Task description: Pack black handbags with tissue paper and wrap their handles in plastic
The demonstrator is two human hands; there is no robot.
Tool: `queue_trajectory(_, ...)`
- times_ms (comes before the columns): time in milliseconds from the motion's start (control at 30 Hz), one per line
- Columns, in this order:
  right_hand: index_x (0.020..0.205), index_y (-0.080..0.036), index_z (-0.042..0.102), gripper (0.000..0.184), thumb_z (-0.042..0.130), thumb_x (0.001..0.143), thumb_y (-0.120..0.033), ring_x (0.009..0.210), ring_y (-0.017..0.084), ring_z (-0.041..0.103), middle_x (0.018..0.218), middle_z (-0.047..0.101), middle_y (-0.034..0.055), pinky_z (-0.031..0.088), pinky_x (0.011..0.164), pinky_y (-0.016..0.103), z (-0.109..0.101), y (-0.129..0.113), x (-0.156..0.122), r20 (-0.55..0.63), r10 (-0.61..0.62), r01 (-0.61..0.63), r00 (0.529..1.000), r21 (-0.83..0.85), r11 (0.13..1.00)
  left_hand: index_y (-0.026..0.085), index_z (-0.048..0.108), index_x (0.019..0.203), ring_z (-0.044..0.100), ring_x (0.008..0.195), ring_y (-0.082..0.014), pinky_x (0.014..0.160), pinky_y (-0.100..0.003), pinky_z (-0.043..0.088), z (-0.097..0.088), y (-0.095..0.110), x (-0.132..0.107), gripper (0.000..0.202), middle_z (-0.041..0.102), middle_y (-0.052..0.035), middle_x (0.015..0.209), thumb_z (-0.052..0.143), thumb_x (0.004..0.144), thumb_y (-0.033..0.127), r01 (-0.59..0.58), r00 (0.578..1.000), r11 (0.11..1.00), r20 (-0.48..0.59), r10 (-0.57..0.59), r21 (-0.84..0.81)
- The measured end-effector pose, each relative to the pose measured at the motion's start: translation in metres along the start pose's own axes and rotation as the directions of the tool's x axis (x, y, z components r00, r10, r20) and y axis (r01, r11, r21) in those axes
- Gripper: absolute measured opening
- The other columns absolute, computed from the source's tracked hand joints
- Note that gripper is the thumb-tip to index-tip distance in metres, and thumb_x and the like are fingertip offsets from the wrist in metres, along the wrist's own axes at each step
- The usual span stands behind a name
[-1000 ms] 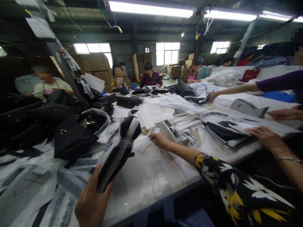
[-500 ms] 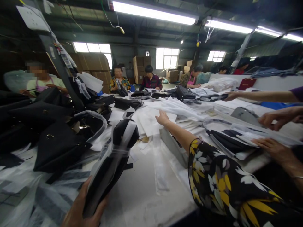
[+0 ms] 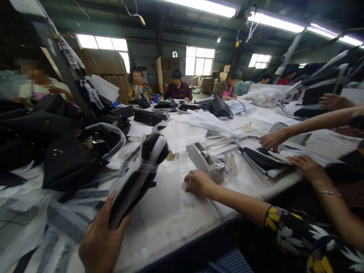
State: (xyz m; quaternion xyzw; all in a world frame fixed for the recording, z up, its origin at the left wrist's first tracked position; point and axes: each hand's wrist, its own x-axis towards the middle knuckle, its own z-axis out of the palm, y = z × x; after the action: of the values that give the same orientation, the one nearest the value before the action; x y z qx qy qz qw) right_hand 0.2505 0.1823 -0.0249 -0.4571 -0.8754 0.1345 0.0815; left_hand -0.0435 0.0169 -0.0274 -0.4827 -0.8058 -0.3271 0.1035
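Observation:
My left hand is at the bottom of the view, closed round the lower end of a black bag wrapped in clear plastic. The bag tilts up and away over the white table. To its right, my right hand, on an arm with a flowered sleeve, rests on the table. Its fingers are curled onto a small clear plastic bag. A grey tape dispenser stands just behind that hand.
Black handbags are piled at the left, and white wrapping sheets lie mid-table. At the right, other people's hands handle a black piece in plastic. Several people sit along the far side. Cardboard boxes stand at the back.
My right hand has drawn back from the white sheets mid-table to the near table, bringing a clear plastic bag. My left hand still holds the wrapped black bag.

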Motion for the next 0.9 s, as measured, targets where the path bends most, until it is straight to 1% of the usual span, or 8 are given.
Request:
queue_trajectory(133, 0.092, -0.025, 0.079, 0.013, 0.070, 0.086, -0.033, 0.092, 0.021, 0.068, 0.095, 0.076, 0.0042, 0.045, 0.074, 0.026, -0.004, 0.004, 0.005, -0.024, 0.039, -0.039, 0.999, 0.011, 0.999, 0.035, 0.041, 0.148, 0.071, 0.092, -0.0299, 0.065, -0.034, 0.049, 0.000, 0.001, 0.000, 0.063, 0.071, -0.0063, 0.121, 0.058, 0.089, 0.051, -0.026, 1.000, 0.999, -0.003, 0.026, 0.024)
queue_trajectory(400, 0.102, -0.019, 0.078, 0.026, 0.055, 0.096, -0.031, 0.095, 0.024, 0.070, 0.101, 0.077, 0.0091, 0.048, 0.081, 0.028, -0.049, 0.000, 0.016, -0.186, 0.108, -0.083, 0.977, 0.134, 0.987, 0.035, 0.039, 0.149, 0.072, 0.091, -0.0289, 0.064, -0.032, 0.048, -0.002, 0.004, 0.003, 0.064, 0.072, -0.0047, 0.121, 0.059, 0.091, 0.049, -0.075, 0.997, 0.997, -0.015, 0.076, 0.031)
queue_trajectory(533, 0.112, -0.016, 0.073, 0.033, 0.045, 0.102, -0.029, 0.098, 0.020, 0.069, 0.107, 0.076, 0.0081, 0.049, 0.086, 0.027, -0.060, -0.029, 0.011, -0.248, 0.059, -0.001, 0.967, 0.226, 0.974, 0.035, 0.039, 0.149, 0.071, 0.094, -0.0304, 0.066, -0.034, 0.050, -0.003, 0.005, 0.003, 0.064, 0.070, -0.0053, 0.123, 0.060, 0.090, 0.050, -0.067, 0.998, 0.998, -0.005, 0.067, 0.020)
queue_trajectory(667, 0.114, -0.021, 0.072, 0.025, 0.053, 0.098, -0.025, 0.108, 0.017, 0.067, 0.118, 0.073, 0.0038, 0.048, 0.095, 0.025, -0.039, -0.073, -0.020, -0.098, -0.264, 0.281, 0.959, 0.411, 0.867, 0.035, 0.037, 0.150, 0.071, 0.097, -0.0305, 0.071, -0.035, 0.051, -0.005, 0.004, 0.003, 0.066, 0.069, -0.0065, 0.126, 0.061, 0.090, 0.050, -0.052, 0.999, 0.999, -0.010, 0.052, -0.010)
queue_trajectory(767, 0.115, -0.021, 0.071, 0.025, 0.058, 0.095, -0.027, 0.104, 0.017, 0.069, 0.115, 0.074, 0.0051, 0.050, 0.093, 0.023, -0.015, -0.091, -0.045, 0.130, -0.498, 0.378, 0.857, 0.499, 0.780, 0.034, 0.037, 0.150, 0.071, 0.099, -0.0297, 0.072, -0.034, 0.052, -0.006, 0.003, 0.004, 0.066, 0.069, -0.0067, 0.126, 0.062, 0.090, 0.049, -0.057, 0.998, 0.998, -0.014, 0.057, -0.016)
queue_trajectory(800, 0.113, -0.021, 0.072, 0.024, 0.060, 0.095, -0.031, 0.100, 0.017, 0.070, 0.110, 0.075, 0.0051, 0.051, 0.091, 0.023, -0.008, -0.093, -0.050, 0.156, -0.508, 0.377, 0.847, 0.498, 0.781, 0.034, 0.037, 0.150, 0.071, 0.099, -0.0294, 0.073, -0.034, 0.052, -0.006, 0.002, 0.004, 0.066, 0.069, -0.0066, 0.127, 0.062, 0.090, 0.048, -0.063, 0.998, 0.998, -0.013, 0.062, -0.019)
queue_trajectory(833, 0.109, -0.020, 0.073, 0.024, 0.060, 0.095, -0.034, 0.097, 0.018, 0.071, 0.105, 0.076, 0.0052, 0.051, 0.089, 0.023, -0.002, -0.093, -0.053, 0.132, -0.480, 0.365, 0.867, 0.485, 0.794, 0.034, 0.038, 0.149, 0.071, 0.100, -0.0293, 0.074, -0.034, 0.052, -0.006, 0.002, 0.003, 0.066, 0.069, -0.0065, 0.126, 0.063, 0.090, 0.047, -0.070, 0.997, 0.997, -0.013, 0.070, -0.021)
queue_trajectory(900, 0.104, -0.019, 0.074, 0.026, 0.055, 0.098, -0.037, 0.096, 0.018, 0.071, 0.101, 0.076, 0.0064, 0.052, 0.091, 0.026, 0.009, -0.091, -0.055, -0.051, -0.319, 0.308, 0.947, 0.438, 0.845, 0.033, 0.039, 0.149, 0.071, 0.100, -0.0289, 0.074, -0.033, 0.052, -0.005, 0.001, 0.003, 0.066, 0.069, -0.0065, 0.126, 0.064, 0.089, 0.046, -0.089, 0.996, 0.996, -0.018, 0.089, -0.023)
